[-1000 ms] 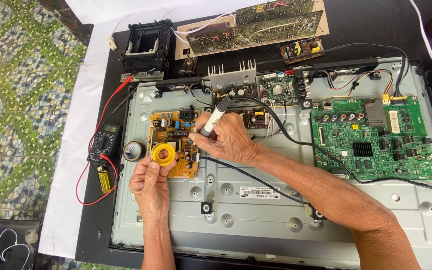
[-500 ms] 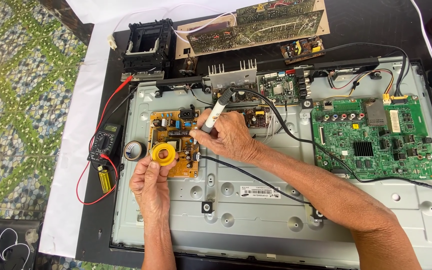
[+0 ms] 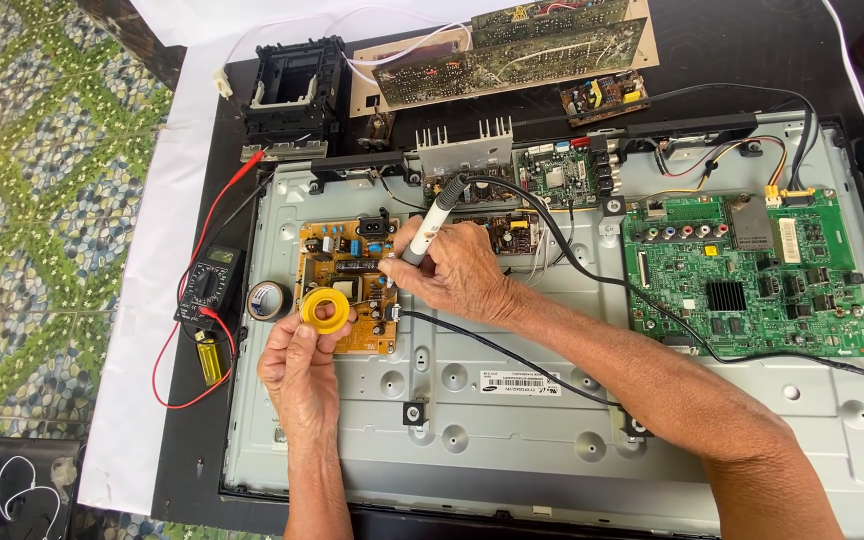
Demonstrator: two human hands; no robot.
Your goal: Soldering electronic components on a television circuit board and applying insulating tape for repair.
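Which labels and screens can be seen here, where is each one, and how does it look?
Multimeter screen: small grey rectangle atop the black meter, left of the metal panel.
Panel label: white rectangular sticker with dark print, on the grey metal panel, below the right hand.
Board label: narrow white upright sticker on the green circuit board, far right.

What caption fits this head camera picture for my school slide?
Right hand holds a soldering iron to the orange circuit board while left hand holds a yellow spool.
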